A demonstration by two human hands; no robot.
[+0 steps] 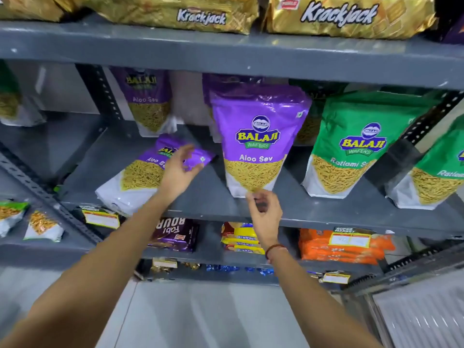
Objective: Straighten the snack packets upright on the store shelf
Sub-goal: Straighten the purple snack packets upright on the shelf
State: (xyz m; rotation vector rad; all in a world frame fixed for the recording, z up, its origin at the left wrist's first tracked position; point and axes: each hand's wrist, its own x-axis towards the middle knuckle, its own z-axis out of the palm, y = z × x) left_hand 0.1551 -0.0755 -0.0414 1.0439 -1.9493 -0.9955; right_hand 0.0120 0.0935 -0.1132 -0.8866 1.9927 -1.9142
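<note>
A purple Aloo Sev packet lies flat on its back on the grey middle shelf, top pointing away. My left hand hovers over its upper part, fingers spread, holding nothing. To its right a second purple Aloo Sev packet stands upright. My right hand is just below that packet's bottom edge, fingers loosely curled and apart, gripping nothing. Another purple packet stands at the back left. Green Ratlami Sev packets stand upright on the right.
Gold Krackjack packs sit on the shelf above. The shelf below holds a brown biscuit pack, yellow packs and orange packs. A perforated upright stands at the back left. Small snack packets stand lower left.
</note>
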